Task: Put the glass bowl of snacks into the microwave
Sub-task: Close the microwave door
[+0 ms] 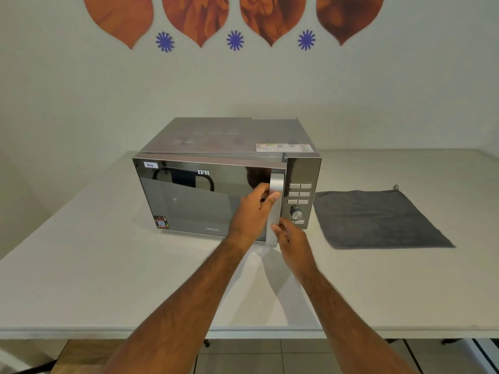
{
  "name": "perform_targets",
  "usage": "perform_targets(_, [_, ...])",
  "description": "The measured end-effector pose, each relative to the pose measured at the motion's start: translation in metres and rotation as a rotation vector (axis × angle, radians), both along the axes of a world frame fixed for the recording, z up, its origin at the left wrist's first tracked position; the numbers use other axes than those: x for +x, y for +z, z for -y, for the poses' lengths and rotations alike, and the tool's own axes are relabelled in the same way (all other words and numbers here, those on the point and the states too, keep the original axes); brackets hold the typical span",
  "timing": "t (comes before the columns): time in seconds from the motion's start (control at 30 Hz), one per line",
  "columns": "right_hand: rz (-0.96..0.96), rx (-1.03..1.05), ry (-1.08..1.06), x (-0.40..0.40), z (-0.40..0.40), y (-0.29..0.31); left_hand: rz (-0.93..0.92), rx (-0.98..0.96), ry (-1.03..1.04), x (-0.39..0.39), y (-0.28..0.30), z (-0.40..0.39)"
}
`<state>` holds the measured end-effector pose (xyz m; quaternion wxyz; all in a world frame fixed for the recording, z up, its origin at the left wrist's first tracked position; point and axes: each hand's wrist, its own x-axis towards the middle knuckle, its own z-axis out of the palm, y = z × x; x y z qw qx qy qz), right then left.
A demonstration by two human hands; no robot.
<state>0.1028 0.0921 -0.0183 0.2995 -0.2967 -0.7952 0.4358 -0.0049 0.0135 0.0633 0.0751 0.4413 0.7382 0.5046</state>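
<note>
A silver and black microwave (232,136) stands on the white table (108,265) near the wall. Its mirrored door (199,201) is slightly ajar, with a narrow gap along the top right edge. My left hand (252,211) is wrapped around the vertical silver door handle (276,184) at mid height. The fingertips of my right hand (293,242) pinch the handle's lower end. No glass bowl of snacks is in view.
A dark grey cloth (378,220) lies flat on the table to the right of the microwave. The control panel with buttons and a knob (296,212) sits right of the door. The table's front edge (243,333) runs below my forearms.
</note>
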Motion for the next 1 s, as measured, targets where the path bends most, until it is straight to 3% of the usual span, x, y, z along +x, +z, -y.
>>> perform_targets(1.0, [0.109, -0.043, 0.003, -0.025, -0.040, 0.004, -0.092, 0.002, 0.113, -0.017, -0.005, -0.046])
